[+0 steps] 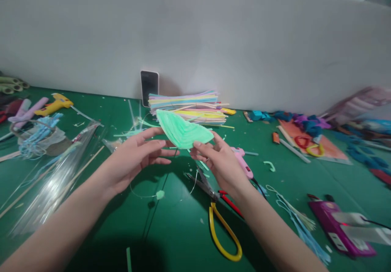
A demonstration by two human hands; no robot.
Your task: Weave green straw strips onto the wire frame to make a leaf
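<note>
A bright green craft leaf (183,130) with curved ridges along its surface is held up over the table in both hands. My right hand (215,154) pinches its right end, thumb in front and fingers behind. At the left edge, my left hand (145,150) has its index finger reaching behind the leaf and its thumb close to the lower rim; the exact contact is partly hidden. Below are yellow-handled scissors (224,231), red-handled pliers (229,202) partly under my right forearm, and a thin clear loop with a small green blob (160,194).
Bundled pastel pipe cleaners (186,101) lie by the wall, beside a leaning phone (149,85). A pink glue gun (242,160) sits right, a yellow glue gun (55,104) far left. Clear plastic sleeves (58,182) lie left; a purple power strip (339,227) is at right.
</note>
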